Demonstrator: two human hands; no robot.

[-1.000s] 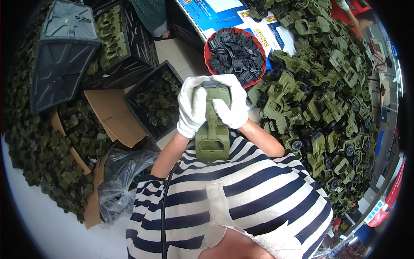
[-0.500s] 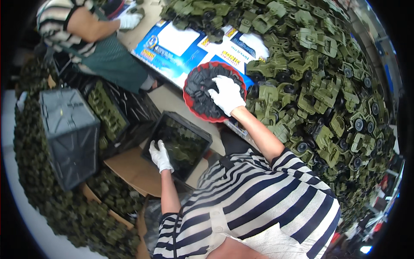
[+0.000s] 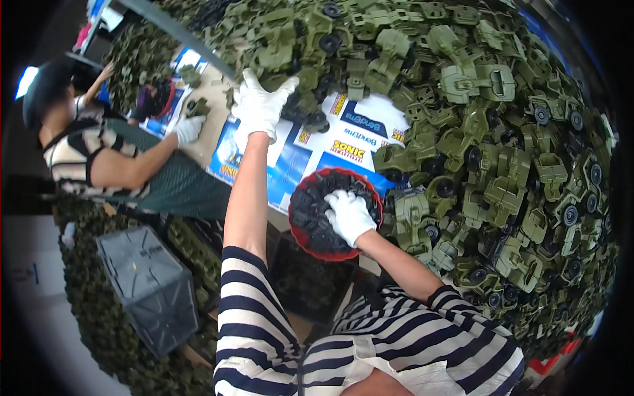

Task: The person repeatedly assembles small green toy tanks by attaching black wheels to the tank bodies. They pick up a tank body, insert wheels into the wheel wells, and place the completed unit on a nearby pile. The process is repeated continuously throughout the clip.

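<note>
My left hand, in a white glove, reaches forward over the table with its fingers spread, open and holding nothing. It is at the near edge of a heap of olive-green plastic toy jeeps, some with black wheels. My right hand, also white-gloved, dips into a red scalloped bowl of small black plastic parts. Its fingers are bent down and drawn together among the parts; what they pinch is hidden. The bowl sits at the table's near edge.
Blue-and-white printed card covers part of the table. At the left a co-worker handles green pieces. A grey crate stands below on heaped green parts, and a dark bin lies under my left arm. A grey bar crosses the far left.
My left hand has left the dark bin and stretched forward to the green heap. My right hand stays in the red bowl, its fingers now more drawn in. The view has shifted.
</note>
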